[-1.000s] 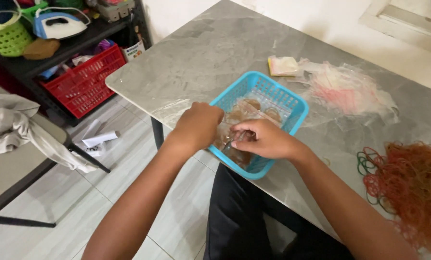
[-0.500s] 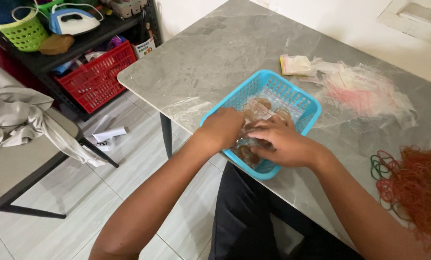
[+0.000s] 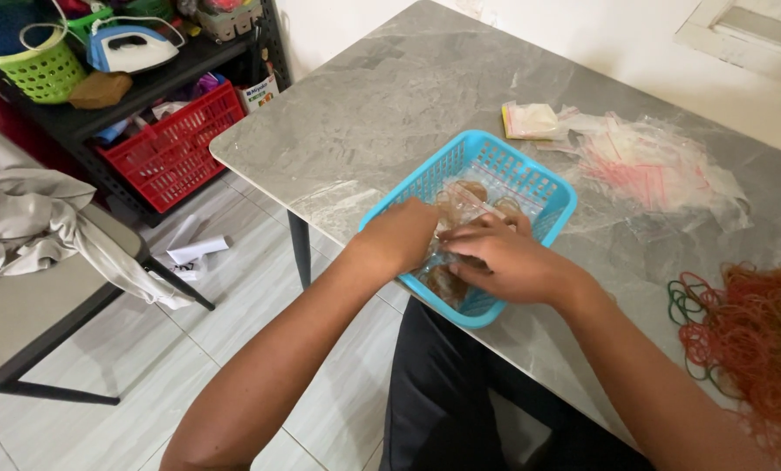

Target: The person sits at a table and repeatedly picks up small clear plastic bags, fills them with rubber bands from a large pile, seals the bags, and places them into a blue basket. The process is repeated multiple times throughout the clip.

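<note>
Clear plastic bag (image 3: 454, 228) w/ brown round pieces inside sits in the blue basket (image 3: 543, 187), right under both sets of fingers. Its long axis seems to run from the near basket corner toward the far one, roughly diagonal to the desk (image 3: 390, 113) edge; can't tell which end is the mouth, as the hands cover it. Left hand (image 3: 401, 235) is curled over the bag's left side, fingers closed on the film, prob. to pin it steady. Right hand (image 3: 504, 260) lies flat across the near part, fingers bent down onto the bag, pressing or pinching it; exact grip is hidden. The basket walls keep the bags together.

Past the right fingertips: heap of empty clear bags (image 3: 661, 170) on the desk. Well right of the wrist: pile of rubber bands (image 3: 743, 336), mostly red-orange, handy for reach.
</note>
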